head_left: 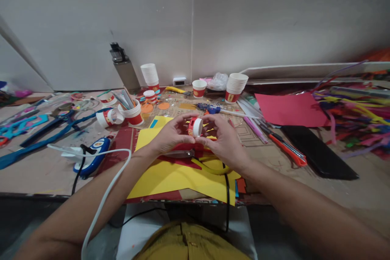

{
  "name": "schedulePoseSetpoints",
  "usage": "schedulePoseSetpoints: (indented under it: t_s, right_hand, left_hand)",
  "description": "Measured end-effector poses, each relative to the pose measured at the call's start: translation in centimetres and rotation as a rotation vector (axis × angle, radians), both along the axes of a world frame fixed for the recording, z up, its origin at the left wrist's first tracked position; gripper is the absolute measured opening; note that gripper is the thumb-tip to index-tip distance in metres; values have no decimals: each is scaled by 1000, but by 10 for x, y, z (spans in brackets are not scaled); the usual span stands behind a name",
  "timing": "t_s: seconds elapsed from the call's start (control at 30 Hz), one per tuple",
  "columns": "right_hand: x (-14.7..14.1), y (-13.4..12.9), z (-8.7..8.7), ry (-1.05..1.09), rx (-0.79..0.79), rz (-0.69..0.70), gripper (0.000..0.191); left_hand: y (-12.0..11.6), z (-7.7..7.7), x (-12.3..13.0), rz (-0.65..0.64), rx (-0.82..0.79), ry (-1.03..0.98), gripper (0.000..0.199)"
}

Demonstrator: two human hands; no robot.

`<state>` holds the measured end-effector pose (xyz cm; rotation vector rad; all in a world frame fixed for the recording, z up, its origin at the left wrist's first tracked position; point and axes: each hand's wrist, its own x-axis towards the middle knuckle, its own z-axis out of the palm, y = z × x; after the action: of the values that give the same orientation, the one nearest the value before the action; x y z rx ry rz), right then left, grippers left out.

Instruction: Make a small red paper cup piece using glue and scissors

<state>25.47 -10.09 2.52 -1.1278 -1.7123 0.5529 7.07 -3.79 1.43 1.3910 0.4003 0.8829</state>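
Note:
A small red and white paper cup piece (197,127) is held between my two hands, above the yellow paper (152,178). My left hand (175,134) is closed on its left side, with thumb and fingers gripping it. From the right, my right hand (221,140) curves around the piece, its fingers bent at the white end. Below the hands lie a red sheet, a pair of scissors-like blades too blurred to name, and a yellow strip (210,169).
Stacked paper cups (236,85), a hot glue gun (210,109) and a dark bottle (124,69) stand towards the wall. At right lie a red utility knife (289,150), a black phone (318,152) and pink paper (291,109). A white cable (106,195) crosses my left forearm.

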Motion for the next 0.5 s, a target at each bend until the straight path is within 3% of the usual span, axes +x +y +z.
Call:
schedulePoseSetpoints:
  t_s: [0.13, 0.3, 0.5]
  right_hand:
    - [0, -3, 1, -72, 32, -20, 41]
    - [-1, -7, 2, -215, 190, -86, 46]
    - [-1, -9, 1, -218, 205, -87, 43]
  left_hand:
    - [1, -1, -1, -14, -20, 6, 69]
    - [1, -4, -1, -3, -32, 25, 71]
    - [0, 0, 0, -21, -35, 29, 70]
